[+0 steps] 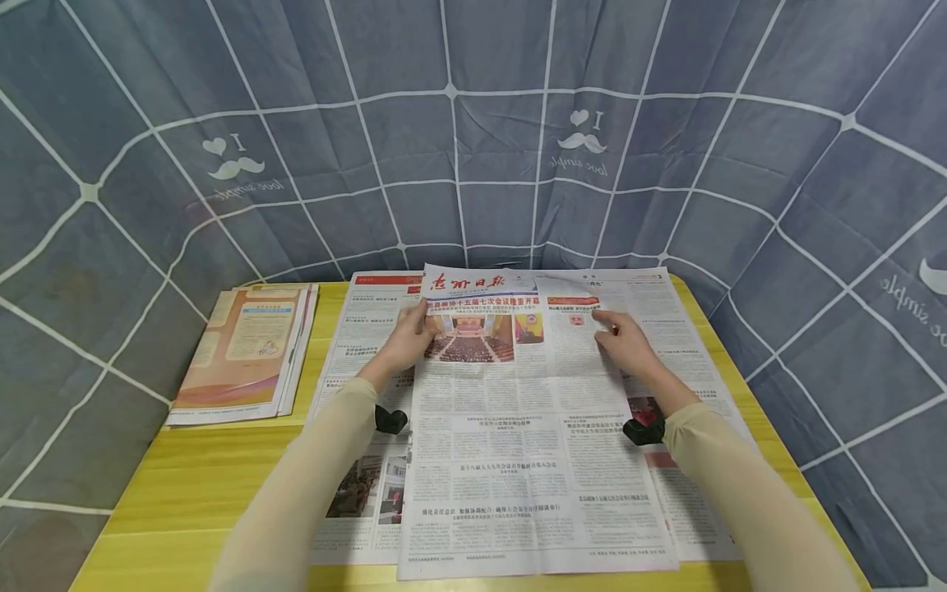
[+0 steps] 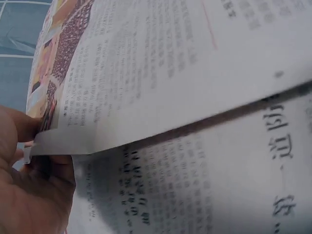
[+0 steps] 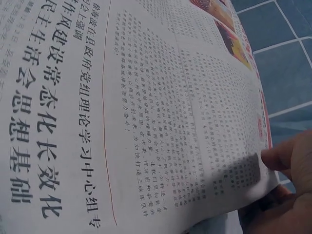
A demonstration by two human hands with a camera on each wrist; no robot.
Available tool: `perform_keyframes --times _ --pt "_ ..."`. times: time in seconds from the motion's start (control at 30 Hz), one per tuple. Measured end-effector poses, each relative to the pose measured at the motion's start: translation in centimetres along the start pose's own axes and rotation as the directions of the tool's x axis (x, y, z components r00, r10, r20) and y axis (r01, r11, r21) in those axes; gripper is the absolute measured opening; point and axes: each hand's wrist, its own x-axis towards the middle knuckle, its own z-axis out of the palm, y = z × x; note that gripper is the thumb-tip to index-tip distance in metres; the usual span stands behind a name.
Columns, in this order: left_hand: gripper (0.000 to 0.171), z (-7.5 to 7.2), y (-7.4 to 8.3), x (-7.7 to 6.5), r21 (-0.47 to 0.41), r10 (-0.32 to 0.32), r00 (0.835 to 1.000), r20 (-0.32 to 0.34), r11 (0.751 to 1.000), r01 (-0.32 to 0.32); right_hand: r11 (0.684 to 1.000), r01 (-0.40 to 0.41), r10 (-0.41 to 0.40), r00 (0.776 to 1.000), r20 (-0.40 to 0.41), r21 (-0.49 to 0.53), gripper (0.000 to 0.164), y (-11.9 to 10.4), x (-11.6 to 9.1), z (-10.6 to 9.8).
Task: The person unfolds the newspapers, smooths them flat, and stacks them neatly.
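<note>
A newspaper page (image 1: 503,411) with a red masthead and a photo of a large hall lies lengthwise in front of me, its upper part raised and slightly bowed. My left hand (image 1: 405,339) pinches its left edge beside the photo; in the left wrist view the thumb lies over the bent margin and fingers are beneath. Opposite, my right hand (image 1: 627,345) grips the right edge between thumb and fingers, as the right wrist view also shows. Under this page another newspaper (image 1: 695,395) is spread wide, showing on both sides.
A stack of folded papers (image 1: 237,353) with an orange-brown cover sits at the left of the yellow wood-grain table (image 1: 207,493). Grey-blue curtain cloth (image 1: 488,140) with white grid lines hangs behind and along both sides. Dark devices (image 1: 390,419) are on both wrists.
</note>
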Motion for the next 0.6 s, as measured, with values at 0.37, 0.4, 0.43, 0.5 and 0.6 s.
perform_keyframes --times 0.37,0.4,0.43,0.5,0.6 --pt "0.062 1.1 -0.1 -0.3 0.052 -0.169 0.985 -0.022 0.984 0.170 0.982 -0.185 0.185 0.983 0.014 0.043 0.054 0.9 -0.3 0.7" --pt "0.062 1.0 0.0 -0.4 0.065 -0.173 0.985 -0.024 0.983 0.174 0.979 -0.198 0.198 0.980 0.016 0.051 0.054 1.0 -0.4 0.7" --pt "0.062 1.0 0.0 -0.5 0.078 -0.173 0.985 -0.024 0.982 0.174 0.977 -0.205 0.204 0.979 0.018 0.057 0.053 1.1 -0.4 0.7" --pt "0.061 0.8 0.1 -0.8 0.095 -0.174 0.985 -0.016 0.980 0.175 0.976 -0.210 0.209 0.978 0.023 0.055 0.051 1.2 -0.6 0.5" --pt "0.060 0.5 0.2 -1.2 0.130 -0.164 0.986 0.008 0.978 0.162 0.973 -0.222 0.220 0.974 0.051 0.056 0.046 1.4 -0.7 0.2"
